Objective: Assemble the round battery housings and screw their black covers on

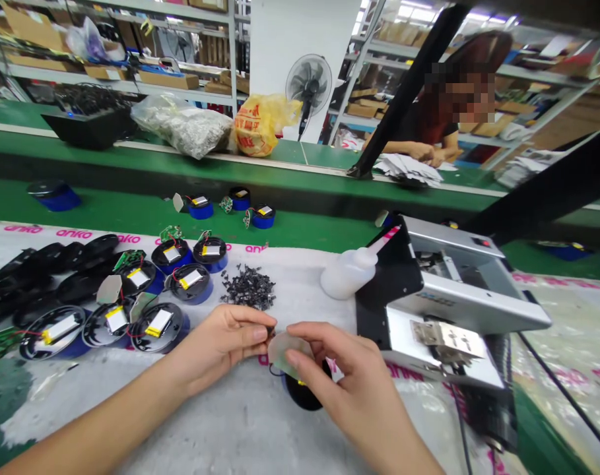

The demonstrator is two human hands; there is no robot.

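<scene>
The person's two hands meet low over the counter (230,422), close together and just in front of the body. The left hand (220,346) is closed in a fingertip pinch around a small dark piece (270,330), too small to make out. The right hand (344,376) grips a pale translucent sheet (290,353) between thumb and fingers. Its longer side runs roughly crosswise, and its left edge reaches toward the pinched piece, nearly touching it. Under the right hand, and nearer to it than to the left, sits a black round housing (300,394), partly hidden by the sheet and fingers.

Left of the left hand, round housings (158,326) with yellow-labelled pouch batteries stand in a cluster. Ahead of the hands lies a pile of small black parts (247,287), with a white squeeze bottle (348,273) farther right. A silver benchtop machine (458,290) stands right of the right hand. A white printed sheet covers the counter, and a green conveyor belt (304,155) runs beyond it. Across the belt, a co-worker's hands (421,152) work at a heap of paper (408,168), with a pedestal fan (308,86) and loaded shelves (106,72) behind.
</scene>
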